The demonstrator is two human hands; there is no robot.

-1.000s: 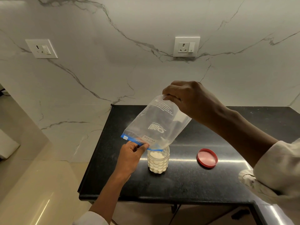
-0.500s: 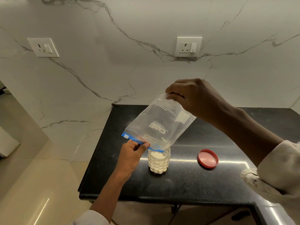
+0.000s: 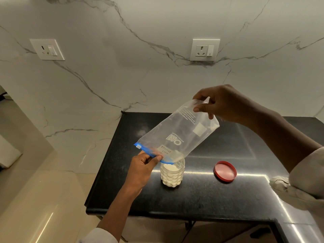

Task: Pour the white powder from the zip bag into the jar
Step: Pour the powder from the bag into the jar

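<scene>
Where the black table point(image 3: 201, 199) meets the marble wall, the upturned zip bag point(image 3: 177, 135) slants mouth-down over the jar point(image 3: 172, 174) near the table's left edge. Right hand point(image 3: 226, 104) pinches its raised bottom; left hand point(image 3: 142, 168) pinches the blue zip. White powder point(image 3: 169, 167) apparently nearly fills the jar; red lid point(image 3: 225, 171) lies apart.

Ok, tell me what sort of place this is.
Probably a home kitchen: a black granite countertop, a marble-look backsplash with wall sockets, and a jar being filled from a zip bag.
</scene>
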